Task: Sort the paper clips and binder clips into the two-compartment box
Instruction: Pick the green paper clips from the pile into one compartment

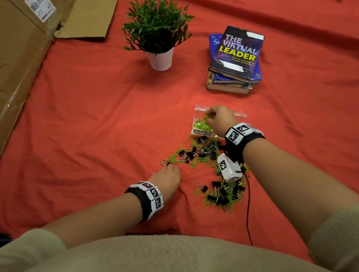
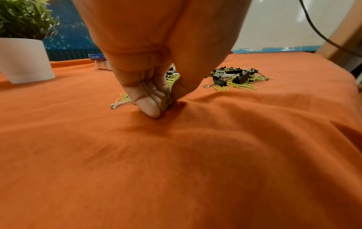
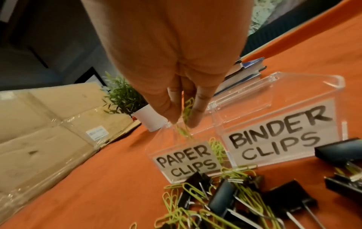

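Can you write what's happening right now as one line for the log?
left hand: pinching green paper clips on the cloth | right hand: holding paper clips over PAPER CLIPS compartment | mixed pile: unsorted

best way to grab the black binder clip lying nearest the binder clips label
Take that binder clip by its black folded body, thumb and finger pinching the two flat faces, coming from above. It lies flat and apart from the tangle, just in front of the clear box, so the top is free. Its wire handles are hidden here and would likely swing, so they seem the poorer grip.
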